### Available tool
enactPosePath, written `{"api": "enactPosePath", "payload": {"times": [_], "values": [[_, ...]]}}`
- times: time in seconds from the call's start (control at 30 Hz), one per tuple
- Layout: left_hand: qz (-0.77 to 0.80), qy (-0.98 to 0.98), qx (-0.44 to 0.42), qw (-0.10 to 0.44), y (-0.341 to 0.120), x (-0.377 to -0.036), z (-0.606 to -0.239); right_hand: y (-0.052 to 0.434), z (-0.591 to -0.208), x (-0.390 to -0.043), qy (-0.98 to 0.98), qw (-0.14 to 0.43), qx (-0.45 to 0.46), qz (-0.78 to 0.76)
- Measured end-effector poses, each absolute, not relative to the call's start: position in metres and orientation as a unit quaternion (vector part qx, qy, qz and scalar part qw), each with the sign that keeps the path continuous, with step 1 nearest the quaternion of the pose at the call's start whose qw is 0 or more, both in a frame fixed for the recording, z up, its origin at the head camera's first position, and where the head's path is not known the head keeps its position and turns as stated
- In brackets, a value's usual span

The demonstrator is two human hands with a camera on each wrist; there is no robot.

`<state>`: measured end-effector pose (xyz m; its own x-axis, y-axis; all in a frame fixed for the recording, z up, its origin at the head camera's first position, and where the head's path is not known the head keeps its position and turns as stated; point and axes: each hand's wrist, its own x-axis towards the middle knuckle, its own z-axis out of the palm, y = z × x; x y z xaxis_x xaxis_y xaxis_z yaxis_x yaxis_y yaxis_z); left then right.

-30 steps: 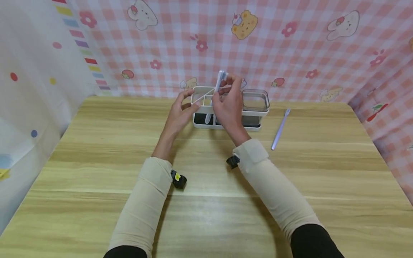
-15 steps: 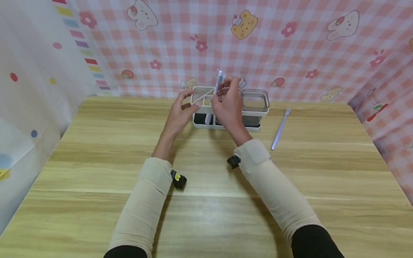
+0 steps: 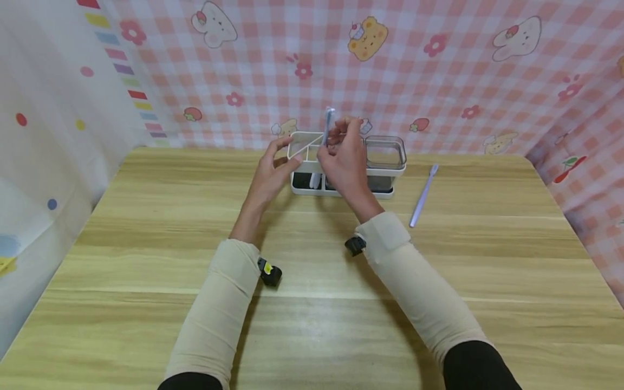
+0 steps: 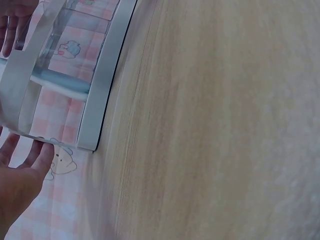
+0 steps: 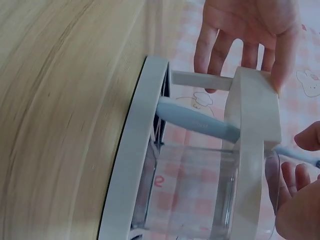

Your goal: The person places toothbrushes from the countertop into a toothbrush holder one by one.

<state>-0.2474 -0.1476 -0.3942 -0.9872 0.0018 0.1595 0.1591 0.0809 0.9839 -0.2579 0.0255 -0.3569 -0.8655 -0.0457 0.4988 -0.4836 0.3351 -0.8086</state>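
We take the white holder (image 3: 341, 162) at the far middle of the desk (image 3: 146, 227) as our landmark.

To the left of the holder, a white curtain (image 3: 44, 135) with coloured dots hangs beside the desk.

At the holder's left end, our left hand (image 3: 267, 176) rests with straight fingers against the rim. The grip is wide and clasps nothing; the fingertips (image 5: 220, 50) touch the holder's end wall and top frame. In the left wrist view, the fingers (image 4: 30, 155) lie just under the holder's corner.

At the holder's middle, our right hand (image 3: 345, 162) pinches a pale blue toothbrush (image 3: 325, 130) near its upper end. The grip is narrow, with thumb and fingers closed on the handle. The toothbrush stands tilted, its lower part inside the holder's left compartment and its head above the rim. In the right wrist view, the handle (image 5: 197, 120) crosses the compartment behind the frame.

At the holder's right end sits a clear cup (image 3: 385, 151).

To the right of the holder, a second toothbrush (image 3: 423, 196) lies flat on the desk, near the holder but apart from it.

Behind the holder hangs a pink checked cloth (image 3: 439, 81).
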Motion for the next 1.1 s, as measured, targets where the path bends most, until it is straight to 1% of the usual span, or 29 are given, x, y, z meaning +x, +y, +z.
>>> {"api": "enactPosePath", "payload": {"times": [0.17,0.33,0.43,0.53,0.63,0.8,0.93,1.1], "values": [[-0.676,-0.733,-0.054,0.056,-0.147,-0.247,-0.395,0.035,-0.357,-0.255,-0.789,0.186,0.163,0.562],[-0.676,-0.733,-0.05,0.052,-0.147,-0.246,-0.396,0.048,-0.36,-0.25,-0.83,0.192,0.18,0.492],[-0.676,-0.733,-0.05,0.051,-0.147,-0.245,-0.397,0.058,-0.362,-0.247,-0.852,0.205,0.209,0.433],[-0.676,-0.734,-0.052,0.049,-0.148,-0.245,-0.398,0.066,-0.365,-0.247,-0.86,0.23,0.248,0.381],[-0.673,-0.736,-0.051,0.046,-0.149,-0.246,-0.398,0.072,-0.369,-0.247,-0.877,0.239,0.26,0.327],[-0.674,-0.736,-0.05,0.045,-0.149,-0.248,-0.397,0.084,-0.366,-0.249,-0.919,0.21,0.225,0.248],[-0.674,-0.736,-0.047,0.04,-0.149,-0.249,-0.396,0.094,-0.363,-0.251,-0.937,0.204,0.199,0.205],[-0.676,-0.735,-0.043,0.028,-0.149,-0.247,-0.391,0.104,-0.366,-0.25,-0.951,0.181,0.168,0.183]]}}
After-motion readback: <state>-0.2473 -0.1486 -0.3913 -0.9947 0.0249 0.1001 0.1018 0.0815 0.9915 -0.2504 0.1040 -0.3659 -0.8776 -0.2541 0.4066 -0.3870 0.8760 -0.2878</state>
